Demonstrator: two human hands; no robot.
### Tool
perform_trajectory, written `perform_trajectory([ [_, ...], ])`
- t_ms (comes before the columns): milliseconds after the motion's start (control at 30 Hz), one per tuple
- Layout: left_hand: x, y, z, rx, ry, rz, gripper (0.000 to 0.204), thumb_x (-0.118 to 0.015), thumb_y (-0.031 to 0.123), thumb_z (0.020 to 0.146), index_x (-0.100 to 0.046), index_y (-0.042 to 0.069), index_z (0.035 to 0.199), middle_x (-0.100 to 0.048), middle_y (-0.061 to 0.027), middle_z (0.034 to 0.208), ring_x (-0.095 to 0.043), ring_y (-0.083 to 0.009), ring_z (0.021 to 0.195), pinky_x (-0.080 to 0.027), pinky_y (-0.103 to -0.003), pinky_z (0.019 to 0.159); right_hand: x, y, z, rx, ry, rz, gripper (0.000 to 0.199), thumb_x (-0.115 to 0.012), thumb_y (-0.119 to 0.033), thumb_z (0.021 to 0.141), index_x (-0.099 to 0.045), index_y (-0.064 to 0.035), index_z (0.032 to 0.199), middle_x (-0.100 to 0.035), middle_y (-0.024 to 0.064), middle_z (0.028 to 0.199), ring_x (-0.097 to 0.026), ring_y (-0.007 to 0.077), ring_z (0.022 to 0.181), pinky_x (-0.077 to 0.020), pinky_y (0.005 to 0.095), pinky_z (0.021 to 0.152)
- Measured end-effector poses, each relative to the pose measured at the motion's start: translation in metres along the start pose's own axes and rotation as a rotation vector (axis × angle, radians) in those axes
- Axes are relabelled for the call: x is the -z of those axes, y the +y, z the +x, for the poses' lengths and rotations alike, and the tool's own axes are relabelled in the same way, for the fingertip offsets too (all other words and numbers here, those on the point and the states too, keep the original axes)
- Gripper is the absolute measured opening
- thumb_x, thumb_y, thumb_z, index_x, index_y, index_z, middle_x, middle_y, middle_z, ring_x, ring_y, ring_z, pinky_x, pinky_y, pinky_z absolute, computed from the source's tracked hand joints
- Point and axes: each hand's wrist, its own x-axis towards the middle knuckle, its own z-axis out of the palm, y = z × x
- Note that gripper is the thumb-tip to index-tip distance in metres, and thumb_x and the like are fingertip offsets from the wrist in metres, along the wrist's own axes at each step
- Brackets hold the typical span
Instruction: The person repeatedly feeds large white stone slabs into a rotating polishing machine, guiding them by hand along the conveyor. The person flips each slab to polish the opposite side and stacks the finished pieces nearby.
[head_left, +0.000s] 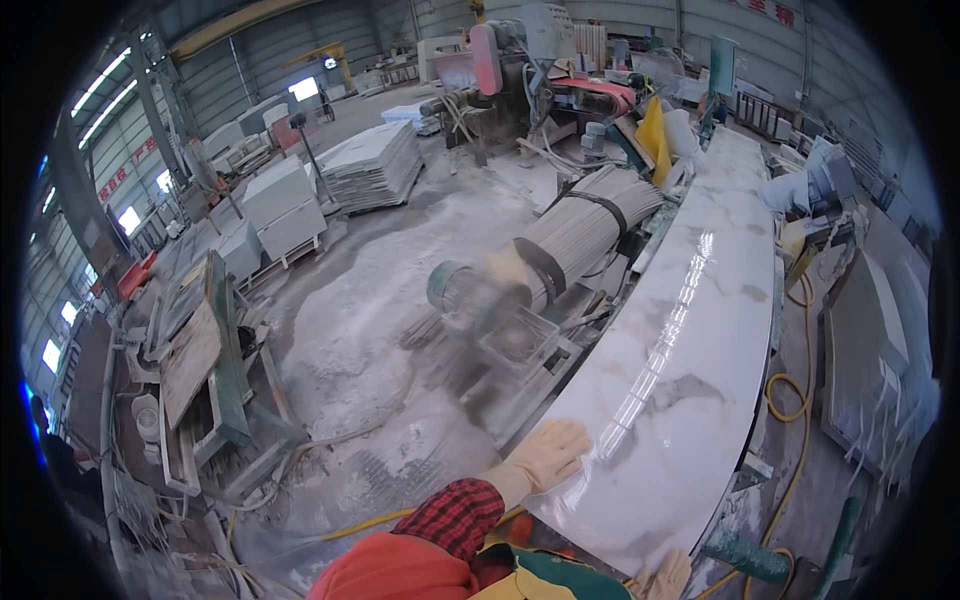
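Right hand [668, 577]: gloved, at lower edge beside the near end of the marble slab [680, 340]; grip cannot be told. Left hand [547, 453]: gloved, fingers spread flat on slab's left edge, holding nothing. Slab: white, grey-veined, glossy, lying lengthwise on the bench. Left of it: dusty polishing machine [520, 300]. Right: yellow hose [790, 400]. Beyond: stacked stone slabs [372, 165].

My gloved left hand [548, 452] lies flat on the near edge of the glossy marble slab [690, 340]. Just beyond its fingertips sits the dusty polishing machine [510, 300]. My right hand [668, 577] touches the slab's near corner.
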Motion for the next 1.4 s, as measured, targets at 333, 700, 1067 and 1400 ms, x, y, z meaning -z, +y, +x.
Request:
perform_trajectory([
  [333,-0.003,0.001,-0.005,0.012,-0.033,0.014,0.043,-0.067,0.026,0.094,-0.057,0.009,0.132,-0.056,-0.0177,0.138,-0.051,-0.0378,0.128,-0.039,-0.048,0.110,0.010,0.016,0.111,-0.174,-0.162,-0.159,0.073,-0.054,-0.039,0.103,-0.040,0.0108,0.154,-0.041,0.0347,0.159,-0.034,0.0524,0.150,-0.0206,0.0618,0.128],
  [700,-0.007,0.002,-0.015,0.062,-0.076,0.017,0.043,-0.066,0.026,0.098,-0.057,0.008,0.137,-0.054,-0.0190,0.145,-0.049,-0.0390,0.135,-0.037,-0.048,0.117,-0.015,0.069,0.226,-0.221,-0.114,-0.206,0.070,-0.054,-0.038,0.102,-0.042,0.0077,0.154,-0.043,0.0300,0.160,-0.035,0.0459,0.152,-0.0193,0.0576,0.129],
  [1067,0.005,0.010,-0.016,0.109,-0.210,-0.007,0.048,-0.068,0.025,0.096,-0.056,0.009,0.141,-0.054,-0.0185,0.149,-0.048,-0.0385,0.140,-0.036,-0.050,0.119,-0.035,0.096,0.262,-0.272,-0.088,-0.172,0.067,-0.050,-0.036,0.106,-0.042,0.0084,0.155,-0.042,0.0293,0.162,-0.034,0.0439,0.153,-0.0189,0.0547,0.130],
  [1400,-0.001,0.007,-0.024,0.059,-0.108,-0.023,0.048,-0.067,0.024,0.096,-0.057,0.010,0.140,-0.055,-0.0184,0.147,-0.049,-0.0393,0.137,-0.037,-0.051,0.116,0.026,-0.008,0.051,-0.041,-0.014,-0.115,0.057,-0.059,-0.031,0.105,-0.051,0.0035,0.151,-0.056,0.0294,0.150,-0.051,0.0485,0.140,-0.0381,0.0580,0.120],
])
